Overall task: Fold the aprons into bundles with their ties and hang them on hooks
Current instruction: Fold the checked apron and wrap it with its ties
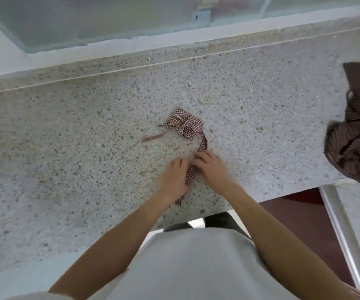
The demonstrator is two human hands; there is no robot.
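Observation:
A small red-and-white checked apron bundle point(186, 124) lies tied on the speckled stone counter point(88, 137). One short tie end trails off to its left. A longer checked strap point(204, 144) runs from the bundle down toward me. Both hands meet on that strap's near part: my left hand point(173, 178) lies over its left side and my right hand point(211, 167) over its right side, fingers bent onto the cloth. A strip of the checked fabric shows between them, and its tip pokes out below my left wrist. How tightly each hand grips is hidden.
A dark brown striped apron point(357, 135) lies crumpled at the counter's right edge, partly hanging over. A frosted window point(109, 18) runs along the back above a raised ledge. The counter's front edge steps back on the right, beside a metal rail point(339, 230).

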